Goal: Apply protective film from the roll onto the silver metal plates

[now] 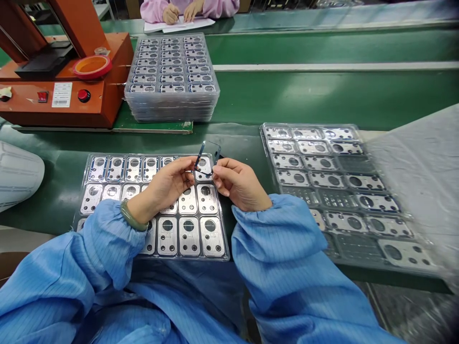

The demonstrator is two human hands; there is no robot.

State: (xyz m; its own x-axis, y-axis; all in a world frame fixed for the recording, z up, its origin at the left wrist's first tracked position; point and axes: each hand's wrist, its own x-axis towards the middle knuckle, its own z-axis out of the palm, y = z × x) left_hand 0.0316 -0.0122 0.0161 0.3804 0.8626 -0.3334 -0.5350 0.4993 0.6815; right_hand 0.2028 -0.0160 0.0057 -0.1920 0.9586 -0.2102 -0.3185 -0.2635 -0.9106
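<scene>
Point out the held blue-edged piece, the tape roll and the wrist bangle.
Blue-edged piece point(200, 155), head view: its left edge.
Tape roll point(93, 75), head view: front of its ring.
Bangle point(131, 216), head view: middle of its band.

"How does the thin piece point(200, 155) you hold look?"

"It looks smooth and glossy. The plates point(188, 242) before me are shiny metal, their tray point(221, 215) clear plastic."

"And around you?"

"My worktop point(236, 139) has a smooth sheen; my sleeves point(279, 248) are matt woven cloth; the machine point(43, 114) seems painted metal."
</scene>
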